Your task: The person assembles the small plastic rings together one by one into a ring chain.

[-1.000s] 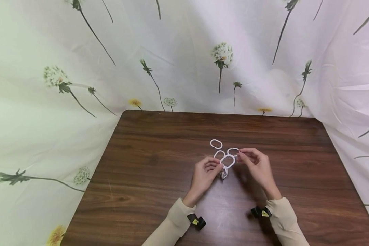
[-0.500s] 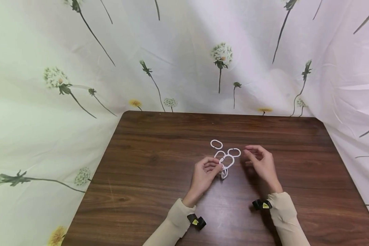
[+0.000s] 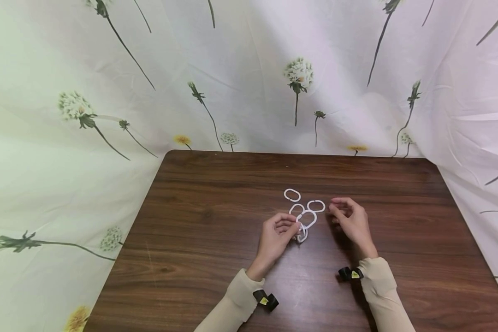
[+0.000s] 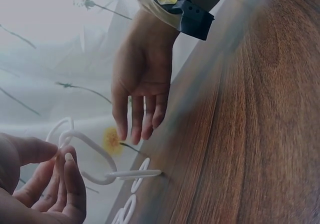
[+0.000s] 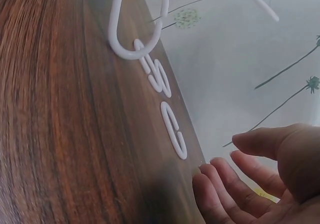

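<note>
The left hand (image 3: pixel 275 237) pinches white oval links between thumb and fingertips; several joined links (image 4: pixel 90 146) hang from that pinch in the left wrist view. A larger link (image 3: pixel 311 218) of this chain leans to the right of the fingertips. Just right of a loose link (image 3: pixel 316 206), the right hand (image 3: pixel 354 223) hovers with relaxed, slightly bent fingers and holds nothing. In the right wrist view, that hand (image 5: pixel 260 179) is apart from the loose link (image 5: pixel 173 130). Other loose links (image 3: pixel 292 195) lie behind the chain.
A brown wood-grain table (image 3: pixel 207 258) lies beneath both hands. Behind and beside it hangs a pale cloth (image 3: pixel 240 83) printed with dandelions. A black band (image 3: pixel 265 300) sits on the left sleeve, and another (image 3: pixel 350 274) on the right one.
The right hand has let go of the link at its fingertips and drawn back a little to the right. The left hand stays nearly in place, while the links under it have swung slightly.
</note>
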`<state>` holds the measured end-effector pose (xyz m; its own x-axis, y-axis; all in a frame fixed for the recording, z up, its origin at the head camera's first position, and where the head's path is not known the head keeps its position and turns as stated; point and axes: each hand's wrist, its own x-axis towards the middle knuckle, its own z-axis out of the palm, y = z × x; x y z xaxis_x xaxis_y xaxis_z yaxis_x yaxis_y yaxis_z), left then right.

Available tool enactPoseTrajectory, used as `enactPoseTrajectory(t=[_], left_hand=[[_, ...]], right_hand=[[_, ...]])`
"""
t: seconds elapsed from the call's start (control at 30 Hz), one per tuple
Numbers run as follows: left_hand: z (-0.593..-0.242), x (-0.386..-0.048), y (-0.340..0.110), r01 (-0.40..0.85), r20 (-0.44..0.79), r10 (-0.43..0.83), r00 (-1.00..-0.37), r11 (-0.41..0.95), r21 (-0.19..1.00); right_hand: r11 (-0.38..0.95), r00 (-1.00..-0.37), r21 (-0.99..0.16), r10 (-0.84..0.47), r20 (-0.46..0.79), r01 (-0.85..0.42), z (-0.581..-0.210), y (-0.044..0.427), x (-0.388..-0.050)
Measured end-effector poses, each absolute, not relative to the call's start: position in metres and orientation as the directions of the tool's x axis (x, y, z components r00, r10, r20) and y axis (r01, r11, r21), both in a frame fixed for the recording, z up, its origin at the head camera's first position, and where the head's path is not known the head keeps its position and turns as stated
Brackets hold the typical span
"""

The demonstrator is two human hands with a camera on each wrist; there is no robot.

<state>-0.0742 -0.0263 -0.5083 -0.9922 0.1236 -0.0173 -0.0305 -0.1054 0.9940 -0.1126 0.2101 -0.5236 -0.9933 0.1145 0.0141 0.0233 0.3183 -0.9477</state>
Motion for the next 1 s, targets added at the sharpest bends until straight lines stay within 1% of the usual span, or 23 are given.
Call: enactPoseTrajectory(t=[0.13,0.33,0.57,0.73,1.0], left_hand=[[-0.509,-0.074,-0.027,-0.027,-0.015,0.122,-0.992,-0.102,0.994],[-0.51,-0.074,-0.027,-0.029,-0.019,0.112,-0.994,-0.09,0.995],[-0.511,-0.073,-0.027,-0.031,-0.023,0.094,-0.995,-0.084,0.996],[-0.51,-0.074,-0.027,-0.017,-0.011,0.091,-0.996,-0.066,0.998],[-0.511,-0.074,-0.028,-0.014,-0.008,0.096,-0.995,-0.063,0.998]], right_hand=[[0.363,-0.992,-0.931,0.122,0.02,0.026,-0.527,0.21,-0.115],[0.469,-0.993,-0.883,0.111,0.043,0.015,-0.531,0.208,-0.119],[0.51,-0.994,-0.86,0.105,0.043,0.016,-0.531,0.205,-0.122],[0.554,-0.992,-0.832,0.11,0.067,0.006,-0.535,0.201,-0.126],[0.591,-0.993,-0.806,0.111,0.042,0.032,-0.537,0.196,-0.131]])
